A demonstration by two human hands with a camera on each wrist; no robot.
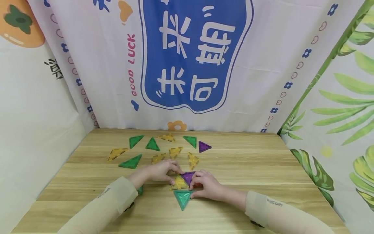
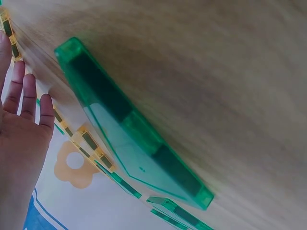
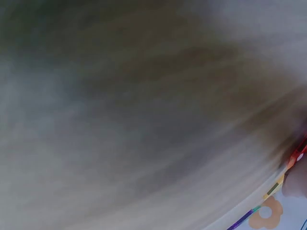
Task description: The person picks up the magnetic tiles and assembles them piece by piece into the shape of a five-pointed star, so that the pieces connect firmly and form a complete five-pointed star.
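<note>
On the table, a yellow triangular magnetic tile (image 1: 179,183) lies against a purple triangular tile (image 1: 190,175), with a teal triangular tile (image 1: 183,199) below. My left hand (image 1: 162,170) holds the yellow tile, thumb at its left side and forefinger by its top corner. In the left wrist view, the other fingers (image 2: 29,98) of that hand spread loosely. My right hand (image 1: 208,186) pinches a red tile (image 3: 298,152), mostly hidden under its fingers in the head view; its thumb is at the teal tile's right corner.
Behind the hands lie several loose triangles: green tiles (image 1: 130,162), yellow tiles (image 1: 176,151) and a purple tile (image 1: 205,146). A green tile (image 2: 129,124) stands out large in the left wrist view, partly hidden by the left forearm from above. A printed curtain (image 1: 117,107) borders the table's back.
</note>
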